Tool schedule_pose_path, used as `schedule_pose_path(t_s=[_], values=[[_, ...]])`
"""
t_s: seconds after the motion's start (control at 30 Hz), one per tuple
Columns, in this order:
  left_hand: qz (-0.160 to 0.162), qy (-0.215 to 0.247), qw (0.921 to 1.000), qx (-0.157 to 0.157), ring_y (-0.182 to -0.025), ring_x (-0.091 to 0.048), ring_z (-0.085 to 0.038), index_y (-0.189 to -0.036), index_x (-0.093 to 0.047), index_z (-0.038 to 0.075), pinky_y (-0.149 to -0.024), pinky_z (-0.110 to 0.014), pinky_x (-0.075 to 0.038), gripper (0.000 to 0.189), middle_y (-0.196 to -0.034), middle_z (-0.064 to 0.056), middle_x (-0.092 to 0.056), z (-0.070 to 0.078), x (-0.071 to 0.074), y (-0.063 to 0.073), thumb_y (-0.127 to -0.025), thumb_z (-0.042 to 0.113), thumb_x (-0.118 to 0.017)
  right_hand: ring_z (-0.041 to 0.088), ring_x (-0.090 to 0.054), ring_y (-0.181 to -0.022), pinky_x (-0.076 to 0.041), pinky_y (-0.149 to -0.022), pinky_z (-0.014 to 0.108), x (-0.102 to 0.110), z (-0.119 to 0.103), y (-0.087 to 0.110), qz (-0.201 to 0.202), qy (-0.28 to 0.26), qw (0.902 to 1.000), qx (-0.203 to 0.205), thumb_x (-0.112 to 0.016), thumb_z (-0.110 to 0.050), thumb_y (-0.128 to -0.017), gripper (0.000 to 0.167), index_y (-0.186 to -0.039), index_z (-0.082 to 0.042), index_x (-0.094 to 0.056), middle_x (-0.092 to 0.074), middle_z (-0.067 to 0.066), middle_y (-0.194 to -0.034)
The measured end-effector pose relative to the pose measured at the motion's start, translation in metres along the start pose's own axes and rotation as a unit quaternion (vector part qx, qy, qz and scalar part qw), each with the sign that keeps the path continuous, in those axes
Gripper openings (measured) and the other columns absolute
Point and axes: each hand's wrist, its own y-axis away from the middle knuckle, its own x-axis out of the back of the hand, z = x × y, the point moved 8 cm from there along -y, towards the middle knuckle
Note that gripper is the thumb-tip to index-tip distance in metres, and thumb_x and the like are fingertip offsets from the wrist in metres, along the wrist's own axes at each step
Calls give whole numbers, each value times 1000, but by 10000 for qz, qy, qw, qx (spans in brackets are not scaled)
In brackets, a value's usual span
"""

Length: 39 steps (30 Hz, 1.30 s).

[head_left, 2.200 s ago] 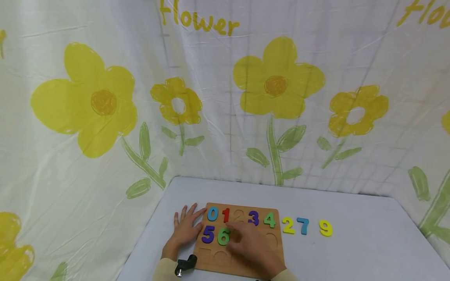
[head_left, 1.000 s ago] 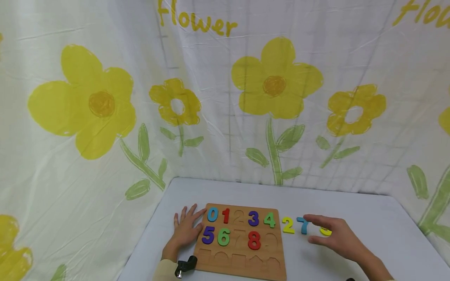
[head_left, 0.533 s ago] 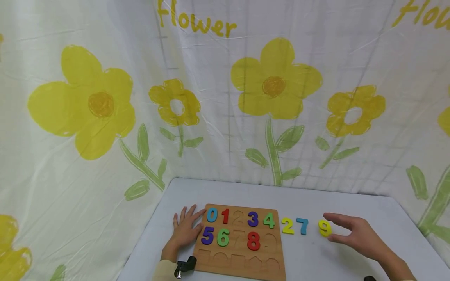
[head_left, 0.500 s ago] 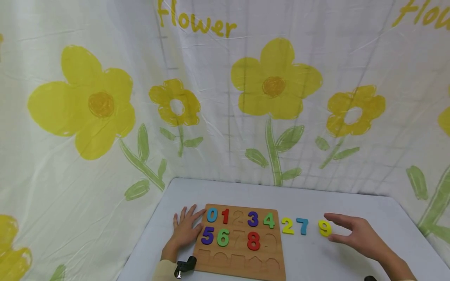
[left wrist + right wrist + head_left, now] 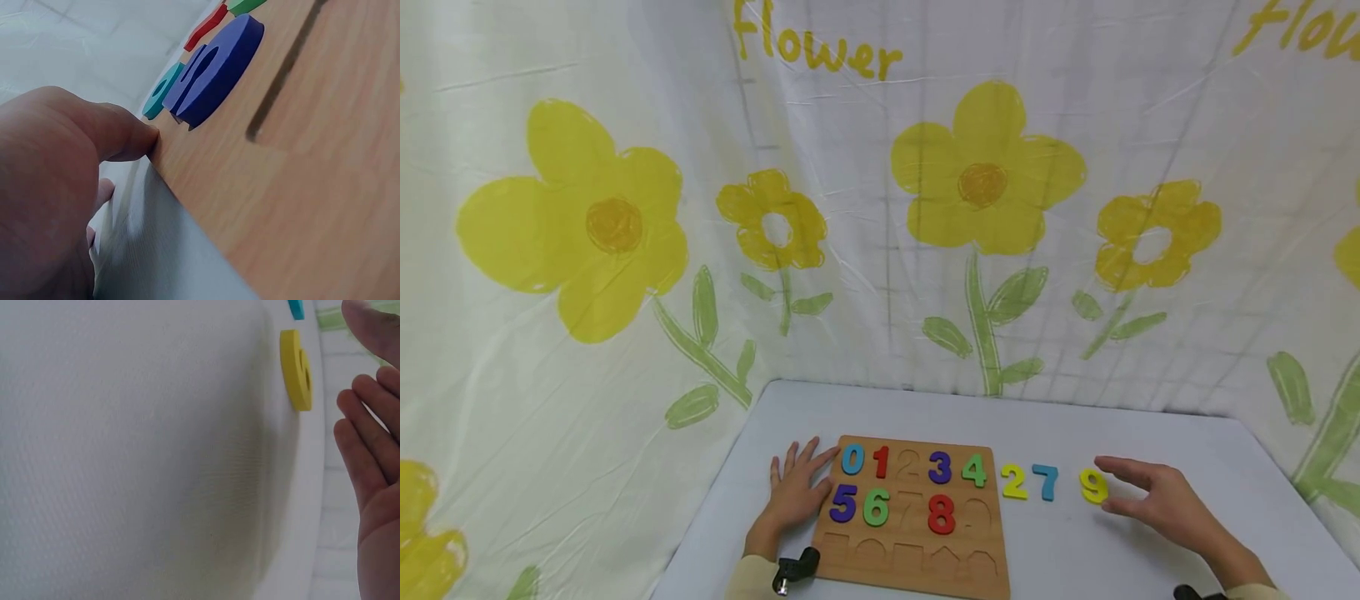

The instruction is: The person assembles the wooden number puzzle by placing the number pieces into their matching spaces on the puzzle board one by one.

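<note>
My right hand (image 5: pixel 1161 497) is spread around the right side of a yellow number 9 piece (image 5: pixel 1103 490), thumb on the near side and fingers on the far side. In the right wrist view the fingers are straight, with a gap to the yellow 9 (image 5: pixel 292 372). My left hand (image 5: pixel 795 493) lies flat at the left edge of the wooden number board (image 5: pixel 895 535), its thumb (image 5: pixel 125 131) touching the edge. Seated on the board are 0, 1, 3, 4, 5, 6 and a red 8 (image 5: pixel 942 515); the 2, 7 and 9 recesses show bare wood.
Right of the board lie a yellow 2 (image 5: pixel 1015 495) and a blue 7 (image 5: pixel 1048 485) on the white table (image 5: pixel 1150 433). The board's bottom row has several shape recesses. A flower-printed curtain (image 5: pixel 850 333) hangs behind and to the left.
My right hand has moved right, from over the board past the 7 to the yellow 9. The red 8, hidden at first under it, now shows. The left hand stays put.
</note>
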Motion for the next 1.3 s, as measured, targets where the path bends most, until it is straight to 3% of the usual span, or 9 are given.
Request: schedule_pose_path(t_s=[0.3, 0.37, 0.53, 0.6, 0.83, 1.1, 1.3], values=[[1, -24, 10000, -4, -165, -11, -58, -153, -65, 20, -126, -82, 7, 53, -175, -23, -37, 0, -2, -1, -101, 18, -68, 40, -69, -134, -62, -99, 24, -15, 24, -10, -409, -319, 9967, -631, -97, -35, -81, 76, -145, -4, -70, -73, 14, -144], [21, -32, 10000, -21, -165, -12, -59, -153, -66, 19, -126, -82, 7, 52, -175, -23, -38, 2, -2, -1, -101, 19, -69, 33, -71, -133, -61, -98, 21, -17, 28, -11, -425, -316, 9963, -683, -98, -36, -80, 78, -145, -4, -70, -73, 14, -145], [2, -26, 10000, -20, -165, -11, -59, -153, -65, 20, -126, -82, 7, 52, -175, -23, -38, 3, -1, -2, -101, 19, -68, -4, -68, -120, -57, -94, 13, -18, 30, -11, -284, -177, 9977, -591, -98, -34, -79, 74, -143, -5, -71, -75, 13, -142], [-14, -33, 10000, -8, -165, -11, -58, -154, -65, 20, -126, -82, 7, 52, -175, -23, -37, 2, -1, -2, -101, 19, -68, -8, -66, -118, -59, -95, 17, -18, 27, -12, -195, -10, 9986, -495, -98, -31, -80, 71, -141, -5, -73, -76, 12, -140], [-5, -6, 10000, 12, -165, -11, -58, -153, -65, 19, -126, -81, 7, 52, -175, -23, -37, 2, -2, -2, -101, 19, -68, 32, -75, -124, -65, -95, 33, -17, 20, -13, -26, 230, 9988, -421, -97, -26, -81, 65, -138, -3, -74, -77, 15, -137], [-22, -44, 10000, -7, -165, -12, -58, -153, -65, 20, -126, -82, 7, 51, -175, -23, -37, 0, -3, -1, -102, 19, -68, 41, -74, -126, -65, -96, 42, -17, 20, -9, -17, 103, 9980, -622, -96, -23, -83, 65, -139, -1, -73, -76, 18, -138], [-19, -47, 10000, 8, -165, -13, -59, -153, -65, 19, -126, -82, 6, 51, -175, -23, -38, 2, 0, 1, -102, 20, -68, 41, -74, -125, -66, -93, 35, -13, 4, -2, -5, -43, 9983, -577, -94, -22, -85, 64, -142, -3, -72, -76, 17, -139]])
